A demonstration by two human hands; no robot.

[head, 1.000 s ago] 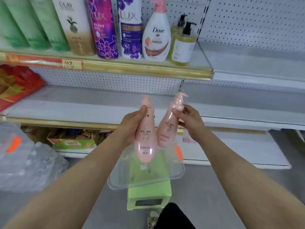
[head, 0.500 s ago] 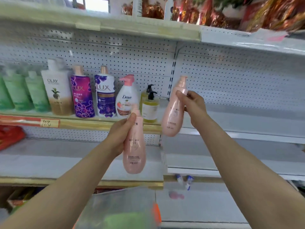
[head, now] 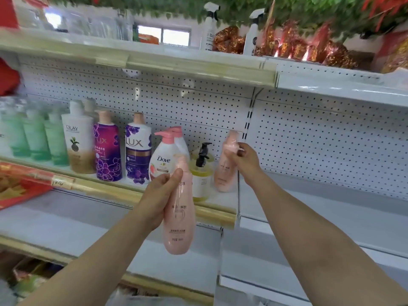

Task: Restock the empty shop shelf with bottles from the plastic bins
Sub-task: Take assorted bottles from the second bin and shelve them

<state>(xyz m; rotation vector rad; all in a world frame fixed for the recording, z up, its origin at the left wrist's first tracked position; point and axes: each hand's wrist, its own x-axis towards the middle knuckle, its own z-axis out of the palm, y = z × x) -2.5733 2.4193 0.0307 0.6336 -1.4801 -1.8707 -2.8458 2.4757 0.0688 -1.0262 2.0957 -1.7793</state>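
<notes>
White pegboard (head: 198, 102) backs a shop unit of several tiers. The middle shelf (head: 209, 214), edged with a gold strip, carries a row of toiletries: 3 green bottles (head: 35, 138) at the left, then an Olay bottle (head: 78, 140), a purple Lux bottle (head: 108, 151), a white Lux bottle (head: 138, 151), a Dove pump bottle (head: 162, 162) and a yellow pump bottle (head: 199, 180) with a black head.

The right hand (head: 242, 160) reaches in at the right end of that row. Its fingers curl round the neck of a pink bottle (head: 225, 173), which stands roughly upright just beside the yellow pump bottle, close to the upright that divides the 2 bays. Its base sits at the level of the shelf surface; whether it actually touches cannot be told.

The left hand (head: 159, 195) is lower and nearer the camera, in front of the shelf edge. It grips a second pink bottle (head: 178, 217) round its upper body, thumb pressed near the shoulder, cap up, with the base hanging free in front of the tier below.

To the right runs a grey shelf (head: 331, 195) of the neighbouring bay. On the top tier stand 2 white spray bottles (head: 208, 29) beside shiny red and gold packets.
</notes>
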